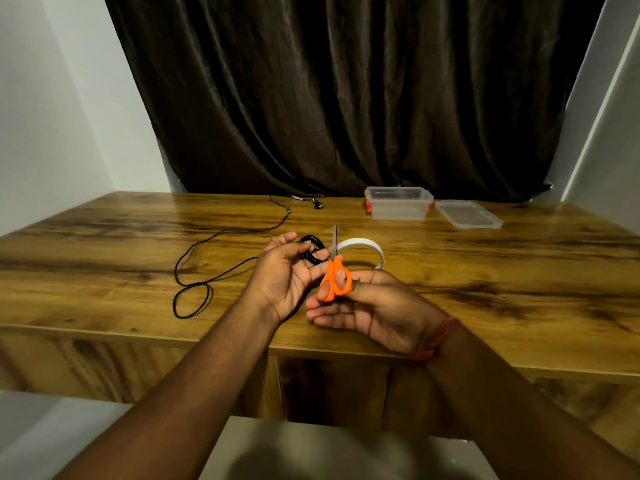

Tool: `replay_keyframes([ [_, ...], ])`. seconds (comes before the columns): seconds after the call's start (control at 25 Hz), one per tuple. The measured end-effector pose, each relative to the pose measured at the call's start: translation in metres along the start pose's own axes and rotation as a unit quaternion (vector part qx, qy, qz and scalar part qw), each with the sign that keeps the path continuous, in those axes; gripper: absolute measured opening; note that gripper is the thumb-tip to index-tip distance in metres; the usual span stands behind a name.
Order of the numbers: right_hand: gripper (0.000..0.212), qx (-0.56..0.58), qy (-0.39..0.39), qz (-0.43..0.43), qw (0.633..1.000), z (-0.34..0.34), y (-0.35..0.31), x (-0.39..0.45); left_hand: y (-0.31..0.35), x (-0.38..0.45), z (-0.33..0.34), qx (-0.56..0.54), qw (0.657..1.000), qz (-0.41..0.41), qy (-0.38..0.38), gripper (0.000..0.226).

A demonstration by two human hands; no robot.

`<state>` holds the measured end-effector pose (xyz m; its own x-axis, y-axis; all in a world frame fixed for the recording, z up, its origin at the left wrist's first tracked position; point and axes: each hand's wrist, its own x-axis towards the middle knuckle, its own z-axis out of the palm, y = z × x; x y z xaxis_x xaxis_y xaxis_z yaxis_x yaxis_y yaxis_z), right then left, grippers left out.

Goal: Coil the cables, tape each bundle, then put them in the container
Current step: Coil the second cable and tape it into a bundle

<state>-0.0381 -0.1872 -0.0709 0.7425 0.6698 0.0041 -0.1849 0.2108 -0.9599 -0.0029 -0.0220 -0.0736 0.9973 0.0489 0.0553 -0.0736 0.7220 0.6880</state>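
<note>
My left hand point(284, 271) holds a small black cable coil point(311, 251) above the table, fingers closed around it. My right hand point(367, 306) grips orange-handled scissors point(335, 271), blades pointing up and away, right beside the coil. A white roll of tape point(367, 247) lies on the table just behind the scissors. A long black cable point(207, 268) lies loose in loops on the table to the left. The clear plastic container point(398, 203) stands open at the back of the table.
The container's clear lid point(467, 213) lies flat to its right. A few small dark cable ends point(313, 202) rest near the back edge by the dark curtain. The wooden table point(519, 271) has its front edge close to me.
</note>
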Motion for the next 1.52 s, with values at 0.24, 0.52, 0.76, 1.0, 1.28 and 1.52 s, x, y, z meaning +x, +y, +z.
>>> replay_keyframes([
  [0.24, 0.078, 0.004, -0.100, 0.075, 0.992, -0.016, -0.006, 0.014, 0.004, 0.002, -0.003, -0.040, 0.998, 0.032, 0.021, 0.028],
  [0.52, 0.064, 0.013, -0.082, 0.071, 0.994, -0.018, -0.002, 0.017, 0.004, 0.003, -0.005, -0.048, 0.998, 0.019, -0.022, 0.030],
  [0.76, 0.046, 0.021, -0.022, 0.044, 0.999, -0.017, 0.001, 0.017, 0.004, -0.001, -0.004, -0.034, 0.999, 0.020, -0.036, 0.036],
  [1.0, 0.039, -0.001, -0.007, 0.032, 0.999, -0.017, 0.002, 0.017, 0.005, -0.003, -0.003, -0.021, 0.999, 0.022, -0.030, 0.032],
  [1.28, 0.032, -0.014, -0.011, 0.018, 1.000, -0.018, 0.003, 0.018, 0.003, 0.000, -0.003, -0.018, 1.000, 0.017, -0.016, 0.030],
  [1.52, 0.027, -0.051, -0.037, 0.009, 0.998, -0.018, 0.002, 0.015, 0.002, -0.001, -0.002, -0.005, 0.999, 0.024, -0.022, 0.030],
])
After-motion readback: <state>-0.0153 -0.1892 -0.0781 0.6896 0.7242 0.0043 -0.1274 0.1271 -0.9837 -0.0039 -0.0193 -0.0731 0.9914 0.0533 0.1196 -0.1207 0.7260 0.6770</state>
